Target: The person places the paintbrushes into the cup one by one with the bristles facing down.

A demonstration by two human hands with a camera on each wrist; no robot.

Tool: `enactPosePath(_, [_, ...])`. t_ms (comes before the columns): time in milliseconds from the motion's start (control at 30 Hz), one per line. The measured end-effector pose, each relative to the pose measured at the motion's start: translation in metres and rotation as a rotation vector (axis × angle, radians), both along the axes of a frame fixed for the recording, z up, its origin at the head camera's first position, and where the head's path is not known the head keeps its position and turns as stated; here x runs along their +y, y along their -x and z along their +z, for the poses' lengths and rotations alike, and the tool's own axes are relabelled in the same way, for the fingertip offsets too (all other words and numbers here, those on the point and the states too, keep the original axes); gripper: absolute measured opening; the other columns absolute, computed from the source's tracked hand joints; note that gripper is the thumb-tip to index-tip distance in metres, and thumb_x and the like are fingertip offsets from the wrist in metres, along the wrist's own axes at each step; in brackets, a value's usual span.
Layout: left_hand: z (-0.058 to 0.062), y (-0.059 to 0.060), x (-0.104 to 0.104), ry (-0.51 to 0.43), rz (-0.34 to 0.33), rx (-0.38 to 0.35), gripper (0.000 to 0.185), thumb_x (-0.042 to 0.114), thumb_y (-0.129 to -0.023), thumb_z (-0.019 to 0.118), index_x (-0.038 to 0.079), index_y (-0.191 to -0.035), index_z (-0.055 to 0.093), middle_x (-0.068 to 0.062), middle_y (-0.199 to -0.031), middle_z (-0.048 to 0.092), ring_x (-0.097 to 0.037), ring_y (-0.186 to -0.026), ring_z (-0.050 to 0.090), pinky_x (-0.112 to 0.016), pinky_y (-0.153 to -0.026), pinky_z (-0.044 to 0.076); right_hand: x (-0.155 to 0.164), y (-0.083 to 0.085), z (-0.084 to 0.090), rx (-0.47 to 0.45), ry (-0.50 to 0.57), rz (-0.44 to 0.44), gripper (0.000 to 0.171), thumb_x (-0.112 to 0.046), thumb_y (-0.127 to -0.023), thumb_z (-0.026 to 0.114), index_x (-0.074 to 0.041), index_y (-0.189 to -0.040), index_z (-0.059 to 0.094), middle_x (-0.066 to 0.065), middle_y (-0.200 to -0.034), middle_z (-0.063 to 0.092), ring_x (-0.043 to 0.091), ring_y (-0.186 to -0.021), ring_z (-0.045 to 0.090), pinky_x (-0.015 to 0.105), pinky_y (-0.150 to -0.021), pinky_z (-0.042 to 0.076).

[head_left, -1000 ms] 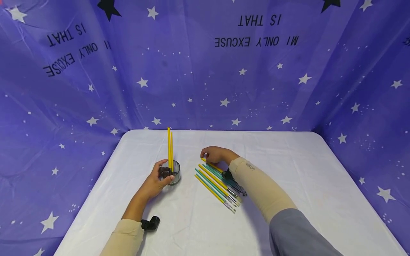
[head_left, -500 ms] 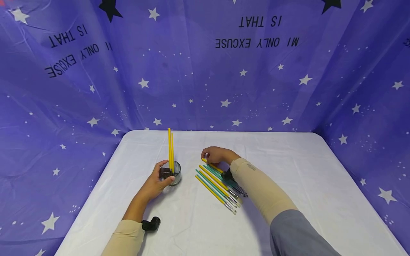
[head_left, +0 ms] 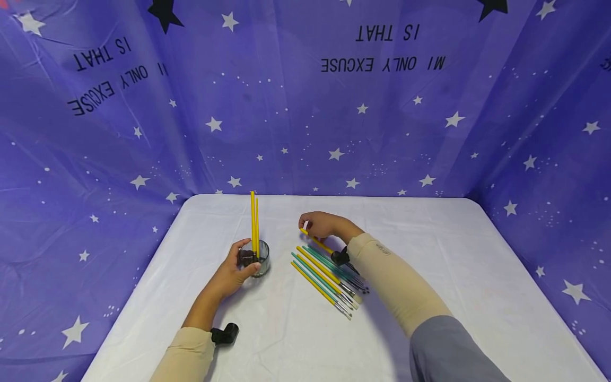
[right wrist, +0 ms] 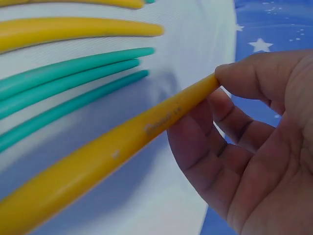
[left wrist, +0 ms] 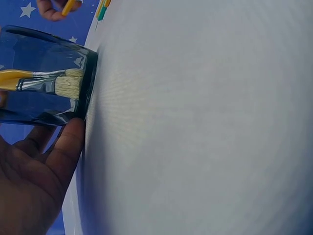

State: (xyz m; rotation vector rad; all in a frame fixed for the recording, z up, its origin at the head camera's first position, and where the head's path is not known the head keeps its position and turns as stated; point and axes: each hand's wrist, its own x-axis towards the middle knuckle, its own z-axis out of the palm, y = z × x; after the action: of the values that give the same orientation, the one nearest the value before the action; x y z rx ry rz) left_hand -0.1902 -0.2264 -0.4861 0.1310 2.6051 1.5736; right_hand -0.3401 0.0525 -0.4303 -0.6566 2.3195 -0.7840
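Observation:
My left hand [head_left: 231, 275] grips a clear drinking glass [head_left: 264, 253] that stands on the table, fingers and thumb round its sides. Two yellow-handled paintbrushes [head_left: 253, 223] lean upright in it, and the left wrist view shows their pale bristles [left wrist: 68, 85] down at the glass's base. To the right, my right hand [head_left: 324, 224] pinches the thin end of another yellow paintbrush [right wrist: 142, 128] between thumb and fingers. That brush is raised over the others, its bristle end hidden behind the wrist camera and sleeve. Below it lie several yellow and teal paintbrushes [head_left: 319, 275], side by side and slanted.
A white cloth [head_left: 296, 339] covers the table. Purple star-print fabric [head_left: 305, 132] hangs behind it and along both sides. A black wrist camera [head_left: 225, 334] sits on the left forearm, and another [head_left: 340, 257] is on the right one.
My right hand has lifted the yellow paintbrush slightly off the row, moving up and a little away from the other brushes. My left hand and the glass have stayed in place.

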Motion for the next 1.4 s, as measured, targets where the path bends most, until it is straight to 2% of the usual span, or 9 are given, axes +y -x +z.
enactPosePath(200, [0.000,-0.001,0.000,-0.010,-0.002,0.015,0.076,0.026,-0.093,0.071,0.017,-0.152,0.024,-0.026,-0.141,0.049,-0.043,-0.134,0.042,-0.061,-0.111,0.022,0.001,0.000,0.016,0.017,0.073,0.014,0.032,0.002,-0.095,0.052,-0.002,-0.127,0.053,0.012,-0.100,0.057,0.023,-0.074,0.056,0.042,-0.067,0.055])
enactPosePath(367, [0.001,-0.001,0.000,-0.026,-0.005,0.010,0.076,0.025,-0.093,0.072,0.018,-0.152,0.025,-0.026,-0.141,0.048,-0.042,-0.134,0.042,-0.060,-0.112,0.022,0.000,-0.002,0.027,0.076,0.113,0.002,0.027,0.000,-0.096,0.055,-0.009,-0.121,0.054,0.011,-0.099,0.057,0.022,-0.073,0.057,0.039,-0.065,0.055])
enactPosePath(733, [0.001,-0.001,0.000,-0.038,-0.013,0.015,0.076,0.024,-0.093,0.072,0.017,-0.153,0.024,-0.025,-0.139,0.050,-0.041,-0.133,0.044,-0.059,-0.111,0.023,-0.009,-0.009,0.047,0.093,0.320,-0.105,0.025,-0.002,-0.096,0.057,-0.013,-0.119,0.053,0.012,-0.106,0.055,0.026,-0.084,0.063,0.048,-0.075,0.056])
enactPosePath(1067, [0.021,-0.010,0.008,-0.052,-0.022,0.008,0.075,0.013,-0.095,0.067,0.005,-0.153,0.020,-0.032,-0.137,0.047,-0.047,-0.130,0.043,-0.062,-0.110,0.024,-0.026,-0.013,0.052,0.103,0.498,-0.185,0.024,-0.002,-0.097,0.055,-0.009,-0.121,0.052,0.013,-0.104,0.053,0.028,-0.091,0.062,0.048,-0.075,0.056])
enactPosePath(1300, [0.004,-0.001,0.001,-0.035,-0.013,0.024,0.074,0.021,-0.095,0.070,0.014,-0.153,0.024,-0.026,-0.138,0.050,-0.041,-0.130,0.046,-0.059,-0.110,0.025,-0.039,-0.016,0.060,0.095,0.642,-0.290,0.023,-0.001,-0.096,0.056,-0.008,-0.118,0.053,0.013,-0.099,0.053,0.026,-0.084,0.062,0.038,-0.068,0.057])
enactPosePath(1400, [0.000,0.001,-0.001,-0.035,-0.015,0.027,0.074,0.024,-0.094,0.070,0.016,-0.152,0.025,-0.025,-0.138,0.051,-0.041,-0.131,0.046,-0.059,-0.111,0.024,-0.044,-0.017,0.064,0.102,0.689,-0.311,0.023,0.000,-0.096,0.057,-0.007,-0.118,0.052,0.012,-0.099,0.052,0.026,-0.081,0.061,0.040,-0.068,0.057])
